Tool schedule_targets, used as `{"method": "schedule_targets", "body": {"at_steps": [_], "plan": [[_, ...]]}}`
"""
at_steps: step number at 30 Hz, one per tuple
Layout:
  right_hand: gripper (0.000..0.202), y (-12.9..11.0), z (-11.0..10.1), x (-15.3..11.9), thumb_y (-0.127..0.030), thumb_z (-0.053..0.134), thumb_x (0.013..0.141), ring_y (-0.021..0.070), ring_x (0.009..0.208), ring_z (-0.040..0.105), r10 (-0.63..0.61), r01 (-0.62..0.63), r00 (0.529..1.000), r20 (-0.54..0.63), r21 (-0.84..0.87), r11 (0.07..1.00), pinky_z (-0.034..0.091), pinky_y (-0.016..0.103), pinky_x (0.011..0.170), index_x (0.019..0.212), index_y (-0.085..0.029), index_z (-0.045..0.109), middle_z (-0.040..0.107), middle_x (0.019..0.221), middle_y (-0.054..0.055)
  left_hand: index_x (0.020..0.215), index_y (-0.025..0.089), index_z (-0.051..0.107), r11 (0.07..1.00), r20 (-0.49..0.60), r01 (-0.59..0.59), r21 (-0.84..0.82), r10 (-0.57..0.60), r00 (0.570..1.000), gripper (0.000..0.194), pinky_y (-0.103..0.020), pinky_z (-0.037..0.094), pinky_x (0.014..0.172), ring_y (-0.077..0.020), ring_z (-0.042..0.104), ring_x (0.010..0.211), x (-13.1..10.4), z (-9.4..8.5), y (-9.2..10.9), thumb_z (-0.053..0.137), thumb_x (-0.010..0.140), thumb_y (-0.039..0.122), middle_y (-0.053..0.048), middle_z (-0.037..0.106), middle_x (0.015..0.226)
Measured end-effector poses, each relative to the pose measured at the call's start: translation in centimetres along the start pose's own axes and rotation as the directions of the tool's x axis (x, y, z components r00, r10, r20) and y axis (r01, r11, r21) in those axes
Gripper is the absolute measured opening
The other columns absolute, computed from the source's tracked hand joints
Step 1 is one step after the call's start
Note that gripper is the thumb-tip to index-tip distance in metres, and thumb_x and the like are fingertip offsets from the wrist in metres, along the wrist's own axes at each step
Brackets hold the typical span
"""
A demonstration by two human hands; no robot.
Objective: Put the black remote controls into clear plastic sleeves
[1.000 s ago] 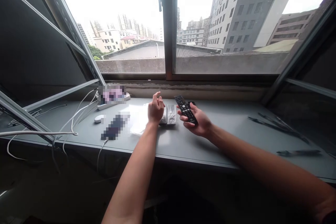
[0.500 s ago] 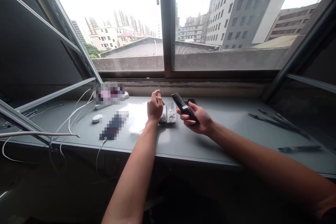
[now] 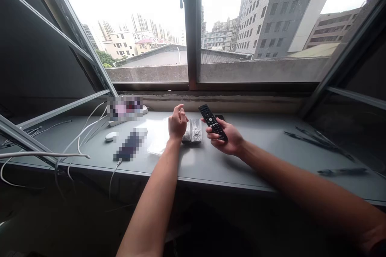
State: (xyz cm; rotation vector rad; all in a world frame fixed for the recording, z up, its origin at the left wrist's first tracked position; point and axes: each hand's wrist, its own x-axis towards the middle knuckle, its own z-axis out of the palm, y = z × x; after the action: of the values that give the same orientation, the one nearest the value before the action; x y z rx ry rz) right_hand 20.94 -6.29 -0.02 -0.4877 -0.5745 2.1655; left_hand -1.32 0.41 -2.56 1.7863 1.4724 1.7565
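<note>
My right hand (image 3: 227,138) is wrapped round a black remote control (image 3: 211,119), whose button side faces me. Just beyond that hand a dark object (image 3: 220,117) shows in part; its kind is hidden. My left hand (image 3: 177,123) hovers over the table with fingers loosely curled, and nothing shows in them. Beside it lies a clear plastic packet (image 3: 196,130) with a greyish filling, partly covered by the hand. White plastic or paper sheets (image 3: 157,136) lie to the left of my left wrist.
The grey table (image 3: 256,168) runs along a window. To the left are a blurred-out dark device (image 3: 130,146) on a cable, a small white round object (image 3: 111,136), a power strip (image 3: 144,110) and loose white cables (image 3: 80,138). Dark thin items (image 3: 316,142) lie at the right.
The remote control in my right hand has turned over, from its plain back to its button side. My left hand has hardly moved.
</note>
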Motion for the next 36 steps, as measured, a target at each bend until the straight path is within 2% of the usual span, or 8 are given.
{"method": "schedule_targets", "body": {"at_steps": [4, 7, 10, 15, 19, 25, 33, 36], "plan": [[0.040, 0.1, 0.1, -0.1, -0.046, 0.047, 0.117, 0.0128, 0.053, 0.055, -0.041, 0.041, 0.999, -0.010, 0.006, 0.999, 0.049, 0.019, 0.041, 0.133, -0.013, 0.065, 0.061, 0.075, 0.002, 0.137, 0.022, 0.067, 0.998, 0.017, -0.042, 0.048, 0.041, 0.999, 0.036, -0.029, 0.054, 0.074, -0.0183, 0.070, 0.061, 0.1, 0.0, -0.3, 0.042, 0.114, 0.033, 0.003, 0.071, 0.067], [0.037, 0.2, 0.2, 0.0, -0.046, 0.055, 0.115, 0.0186, 0.073, 0.070, -0.058, 0.055, 0.995, -0.087, -0.041, 0.998, 0.060, 0.023, 0.051, 0.132, -0.014, 0.064, 0.075, 0.100, 0.012, 0.136, 0.022, 0.068, 0.998, 0.013, -0.047, 0.049, 0.046, 0.999, 0.035, -0.030, 0.054, 0.073, -0.0188, 0.072, 0.062, 0.1, 0.0, -0.4, 0.042, 0.114, 0.034, 0.003, 0.072, 0.068], [0.034, 0.2, 0.0, 0.2, -0.045, 0.049, 0.117, 0.0195, 0.076, 0.072, -0.037, 0.030, 0.993, -0.110, -0.059, 0.998, 0.054, 0.021, 0.045, 0.132, -0.019, 0.063, 0.077, 0.116, 0.018, 0.135, 0.022, 0.068, 0.997, 0.011, -0.053, 0.052, 0.052, 0.999, 0.035, -0.031, 0.055, 0.074, -0.0193, 0.072, 0.063, 0.1, 0.0, -0.3, 0.043, 0.114, 0.035, 0.002, 0.073, 0.068], [0.035, 0.1, -0.2, 0.3, -0.038, 0.037, 0.118, 0.0140, 0.057, 0.057, 0.010, -0.010, 0.998, -0.064, 0.000, 1.000, 0.044, 0.020, 0.037, 0.129, -0.018, 0.063, 0.074, 0.098, 0.012, 0.134, 0.022, 0.069, 0.996, 0.009, -0.074, 0.043, 0.073, 0.997, 0.034, -0.030, 0.054, 0.073, -0.0189, 0.072, 0.062, 0.0, 0.1, 0.0, 0.044, 0.115, 0.036, 0.002, 0.073, 0.069], [0.032, 0.0, -0.2, 0.2, -0.031, 0.044, 0.115, 0.0128, 0.055, 0.054, 0.034, -0.034, 0.999, -0.012, 0.004, 0.999, 0.047, 0.020, 0.039, 0.131, -0.014, 0.066, 0.066, 0.083, 0.006, 0.133, 0.023, 0.070, 0.996, 0.005, -0.072, 0.051, 0.072, 0.997, 0.035, -0.029, 0.054, 0.072, -0.0181, 0.071, 0.061, 0.0, 0.1, 0.2, 0.043, 0.115, 0.036, 0.003, 0.072, 0.068], [0.022, 0.5, -0.2, 0.2, -0.010, 0.059, 0.106, 0.0176, 0.083, 0.075, -0.005, 0.000, 0.998, -0.064, -0.082, 0.997, 0.068, 0.027, 0.075, 0.125, -0.011, 0.069, 0.077, 0.102, 0.011, 0.133, 0.022, 0.070, 0.997, 0.005, -0.063, 0.054, 0.063, 0.998, 0.035, -0.029, 0.054, 0.072, -0.0181, 0.070, 0.060, 0.0, 0.2, 0.0, 0.042, 0.113, 0.032, 0.003, 0.072, 0.067], [0.028, 0.9, -1.5, 0.9, -0.004, 0.079, 0.093, 0.0205, 0.108, 0.081, -0.156, 0.168, 0.986, 0.065, -0.265, 0.949, 0.065, 0.032, 0.101, 0.118, -0.016, 0.076, 0.083, 0.115, 0.010, 0.131, 0.023, 0.070, 0.996, 0.012, -0.071, 0.047, 0.070, 0.997, 0.034, -0.029, 0.053, 0.071, -0.0177, 0.069, 0.059, 0.0, 0.3, -0.2, 0.042, 0.113, 0.031, 0.004, 0.071, 0.066], [0.029, 1.0, -1.5, 1.0, -0.006, 0.080, 0.093, 0.0199, 0.111, 0.080, -0.179, 0.190, 0.982, 0.067, -0.252, 0.949, 0.065, 0.032, 0.102, 0.119, -0.018, 0.075, 0.083, 0.116, 0.008, 0.130, 0.023, 0.070, 0.997, 0.008, -0.070, 0.038, 0.070, 0.998, 0.034, -0.029, 0.053, 0.071, -0.0175, 0.069, 0.058, 0.0, 0.3, -0.1, 0.042, 0.112, 0.029, 0.004, 0.071, 0.066]]}}
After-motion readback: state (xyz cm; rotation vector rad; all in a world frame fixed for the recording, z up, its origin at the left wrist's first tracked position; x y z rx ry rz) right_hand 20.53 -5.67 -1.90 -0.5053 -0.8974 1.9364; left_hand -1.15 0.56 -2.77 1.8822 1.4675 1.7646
